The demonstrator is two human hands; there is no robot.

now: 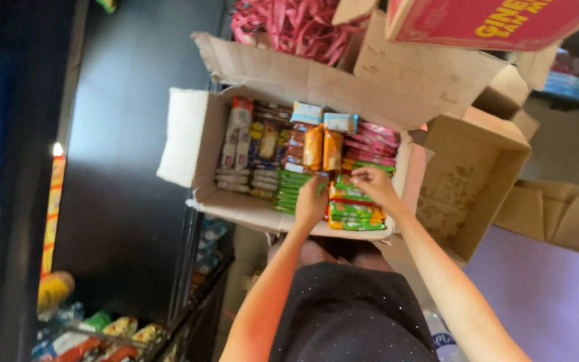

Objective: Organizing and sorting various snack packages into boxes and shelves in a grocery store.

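Black speckled fabric fills the foreground. Above it, an open cardboard box (196,134) holds glossy flat snack packets in tidy rows. Left hand (311,201) presses green packets (289,191); whether it grips any is unclear. Right hand (374,184) pinches a green-and-orange packet (353,208). Sliding packets in flat keeps rows even. Empty boxes (477,174) sit right.

Green packets (355,209) — orange packs (323,149) — brown cardboard box (303,84), pink ribbons (289,27)
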